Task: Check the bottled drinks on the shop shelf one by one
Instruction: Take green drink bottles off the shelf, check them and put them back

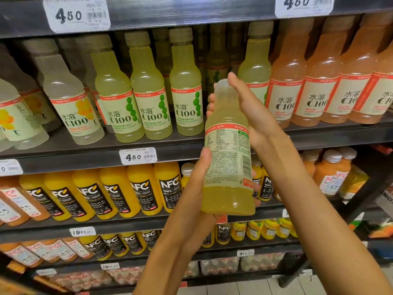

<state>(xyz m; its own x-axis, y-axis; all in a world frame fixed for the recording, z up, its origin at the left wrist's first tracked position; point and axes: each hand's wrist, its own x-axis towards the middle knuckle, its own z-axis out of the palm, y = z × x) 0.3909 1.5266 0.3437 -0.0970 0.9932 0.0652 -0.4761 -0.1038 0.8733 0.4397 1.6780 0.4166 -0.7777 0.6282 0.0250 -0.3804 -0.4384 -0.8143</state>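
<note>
Bottle (228, 150) of pale yellow-green drink held upright in front of shelf (161, 149), back label w/ fine print facing camera. Left hand (201, 177) comes up from below, thumb on label's left edge, fingers wrapped round lower body, tips visible at bottle's right side. Right hand (248, 109) reaches in from right, palm against neck and shoulder, thumb up by cap, fingers curled behind neck. Both forearms raised, converging. C100 bottles (148, 99) stand in row behind.
</note>
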